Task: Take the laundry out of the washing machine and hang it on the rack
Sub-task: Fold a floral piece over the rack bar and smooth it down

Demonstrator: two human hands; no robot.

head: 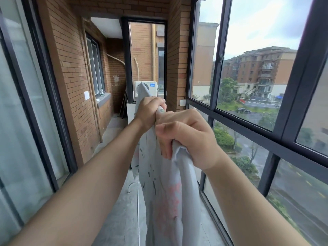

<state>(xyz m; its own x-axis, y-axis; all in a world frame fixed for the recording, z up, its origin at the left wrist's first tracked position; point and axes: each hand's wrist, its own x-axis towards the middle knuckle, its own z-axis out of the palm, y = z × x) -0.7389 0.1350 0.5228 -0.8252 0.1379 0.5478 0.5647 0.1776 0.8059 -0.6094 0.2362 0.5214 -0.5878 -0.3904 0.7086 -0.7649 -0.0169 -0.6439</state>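
light: soft overcast daylight, let in through the windows (257, 59) right of the right hand (186, 137) | shadows: barely cast | edges: bent by wide-angle | sharpness: kinda softened overall

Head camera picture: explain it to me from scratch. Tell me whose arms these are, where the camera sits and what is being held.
There is no machine here. One camera is worn on a person's head and looks forward and down, so the two bare arms are that person's own. The left hand and the right hand both grip a pale printed cloth, which is bunched between them and hangs down toward the floor. The place is a narrow glazed balcony: a brick wall on the left, large windows on the right and an air conditioner unit at the far end.
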